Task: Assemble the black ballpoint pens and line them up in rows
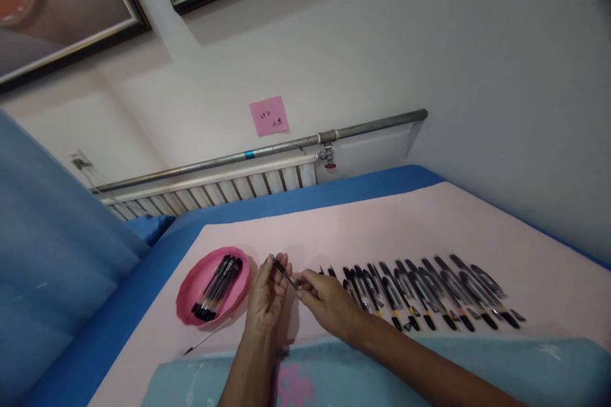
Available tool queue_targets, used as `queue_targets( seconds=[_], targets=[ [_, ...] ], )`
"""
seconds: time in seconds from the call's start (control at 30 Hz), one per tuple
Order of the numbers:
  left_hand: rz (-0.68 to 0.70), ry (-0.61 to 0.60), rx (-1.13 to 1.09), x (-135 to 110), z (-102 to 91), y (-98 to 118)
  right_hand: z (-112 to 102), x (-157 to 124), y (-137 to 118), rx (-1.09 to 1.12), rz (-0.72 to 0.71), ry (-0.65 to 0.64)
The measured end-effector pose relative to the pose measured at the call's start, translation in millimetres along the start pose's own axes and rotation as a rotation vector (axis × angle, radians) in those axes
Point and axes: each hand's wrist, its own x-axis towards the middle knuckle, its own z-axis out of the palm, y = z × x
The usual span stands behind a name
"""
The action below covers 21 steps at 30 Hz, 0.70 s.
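Note:
A dark, slim pen part (285, 272) slants between my two hands above the pink table cover. My left hand (267, 296) is turned palm up, and its thumb and fingertips hold the upper end. At the lower end, my right hand (331, 304) pinches the piece between thumb and fingers. Left of my hands, a pink bowl (186, 296) contains several black-and-clear pens (217, 289). A thin pen refill (206, 338) lies just below the bowl. To the right, many loose pen parts (420, 289), with black caps and clear barrels among them, are spread in rows.
The pink cover (296, 222) lies over a blue surface (286, 198). Light-blue cloth (405, 369) runs along the near edge. Behind are a white radiator (229, 187), a metal pipe (377, 124) and a pink note (269, 116). A blue curtain (52, 254) hangs left.

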Motion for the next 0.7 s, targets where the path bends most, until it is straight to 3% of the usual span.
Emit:
queue_targets(
  seconds=[0.3,0.57,0.7],
  targets=[
    [0.093,-0.096,0.101,6,-9.0,8,-2,-1,-2,-0.024,-0.012,-0.019],
    [0.101,-0.141,0.224,2,-7.8,6,-9,-1,-4,-0.239,-0.020,-0.016],
    [0.055,-0.175,0.260,0,-6.6,6,-10,1,-4,-0.137,0.029,-0.022]
  ],
)
